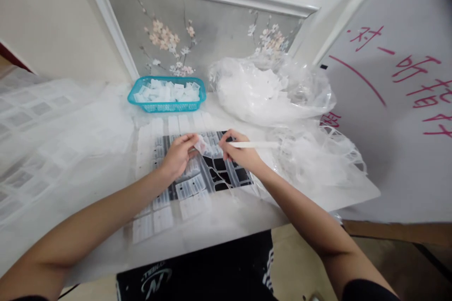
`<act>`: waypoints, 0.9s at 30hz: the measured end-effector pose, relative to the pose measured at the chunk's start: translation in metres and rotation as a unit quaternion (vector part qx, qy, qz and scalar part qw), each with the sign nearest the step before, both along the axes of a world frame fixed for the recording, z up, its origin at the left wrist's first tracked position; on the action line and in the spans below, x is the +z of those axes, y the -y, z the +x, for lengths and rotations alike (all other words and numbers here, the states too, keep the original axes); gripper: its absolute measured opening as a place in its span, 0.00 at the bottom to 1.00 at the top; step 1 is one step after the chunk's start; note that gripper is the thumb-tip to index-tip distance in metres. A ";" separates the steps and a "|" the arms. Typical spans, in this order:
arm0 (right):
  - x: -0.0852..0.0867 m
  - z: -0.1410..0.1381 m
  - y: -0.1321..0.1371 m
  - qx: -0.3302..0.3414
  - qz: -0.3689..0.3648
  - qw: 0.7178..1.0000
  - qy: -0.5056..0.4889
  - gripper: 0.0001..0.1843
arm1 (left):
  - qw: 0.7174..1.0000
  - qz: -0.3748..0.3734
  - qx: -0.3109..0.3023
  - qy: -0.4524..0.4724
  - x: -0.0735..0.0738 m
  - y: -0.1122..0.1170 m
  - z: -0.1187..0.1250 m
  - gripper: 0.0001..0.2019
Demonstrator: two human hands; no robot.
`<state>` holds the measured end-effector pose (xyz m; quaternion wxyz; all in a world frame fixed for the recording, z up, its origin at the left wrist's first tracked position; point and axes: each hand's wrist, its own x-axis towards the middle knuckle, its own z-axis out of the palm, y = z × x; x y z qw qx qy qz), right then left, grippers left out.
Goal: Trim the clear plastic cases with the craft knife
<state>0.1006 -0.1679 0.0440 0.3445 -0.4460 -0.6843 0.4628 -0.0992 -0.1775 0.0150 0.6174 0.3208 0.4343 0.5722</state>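
My left hand [179,154] is closed, with thumb and fingers pinching a small translucent white piece [202,145]. My right hand [237,146] is closed round a slim white pen-like tool [259,145], whose shaft sticks out to the right. Its tip is too blurred to make out, close to the left fingertips. Beneath both hands lies a black panel [222,164] with rows of translucent white pieces on it. Several black cells show bare at its right side, with thin white film strips hanging across them.
At the back stands a teal basket [166,109] heaped with small white pieces. A clear plastic bag [271,89] of white material sits right of it. Tangled white film scraps [314,155] lie on the right, and translucent sheets [45,136] cover the left. A whiteboard [399,150] stands right.
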 end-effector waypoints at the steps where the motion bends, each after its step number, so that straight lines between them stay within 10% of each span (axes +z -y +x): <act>1: 0.000 -0.002 -0.004 -0.028 0.018 0.999 -0.021 0.10 | 1.000 0.005 -0.010 -0.013 -0.001 0.001 0.000 0.14; 9: -0.037 -0.019 0.004 0.011 0.008 1.000 -0.011 0.21 | 0.987 0.057 -0.055 -0.141 -0.005 0.011 0.002 0.17; 16: -0.033 -0.018 0.011 0.045 0.050 0.996 0.064 0.24 | 0.989 0.055 -0.098 -0.095 -0.003 0.021 0.004 0.20; 19: -0.032 -0.018 0.012 0.060 0.026 0.995 0.077 0.23 | 0.986 0.103 -0.029 -0.125 -0.004 0.020 0.002 0.16; 22: -0.035 -0.017 0.013 0.060 0.014 0.997 0.054 0.19 | 0.968 0.152 0.003 -0.201 -0.006 0.013 -0.003 0.09; 27: -0.038 -0.017 0.012 0.028 0.004 1.000 -0.013 0.18 | 0.883 0.203 -0.145 -0.398 -0.010 0.002 -0.010 0.09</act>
